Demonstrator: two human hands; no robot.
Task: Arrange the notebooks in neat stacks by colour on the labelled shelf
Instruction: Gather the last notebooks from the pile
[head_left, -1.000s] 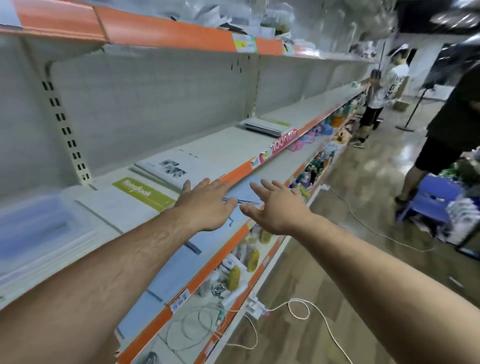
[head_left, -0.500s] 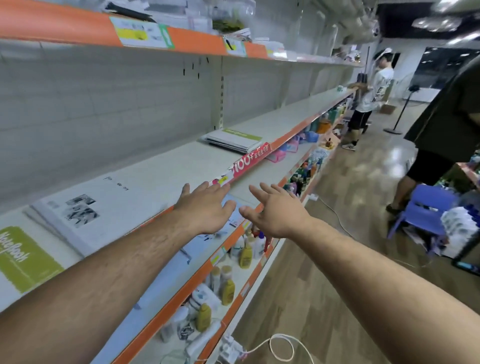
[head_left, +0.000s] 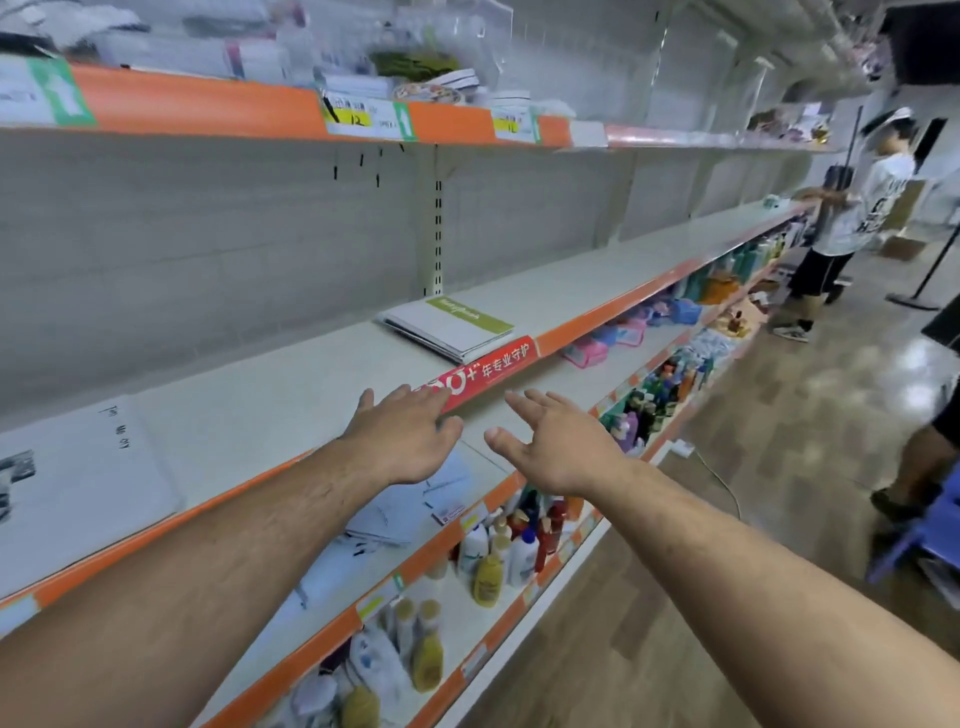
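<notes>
Over the white metal shelf (head_left: 270, 395), my spread, empty left hand (head_left: 402, 436) and right hand (head_left: 558, 447) seem nearer the green-striped notebooks (head_left: 449, 327) to sort.

Stacked notebooks (head_left: 448, 328) (green-labelled) on shelf (head_left: 291, 387)

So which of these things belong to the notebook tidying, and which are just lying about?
Part of the job:
green-banded notebook stack
white notebook
pale blue books one shelf down, probably notebooks
middle shelf
left hand and right hand, both open and holding nothing

Just lying about:
bottles
pink pouches
red label strip
</notes>
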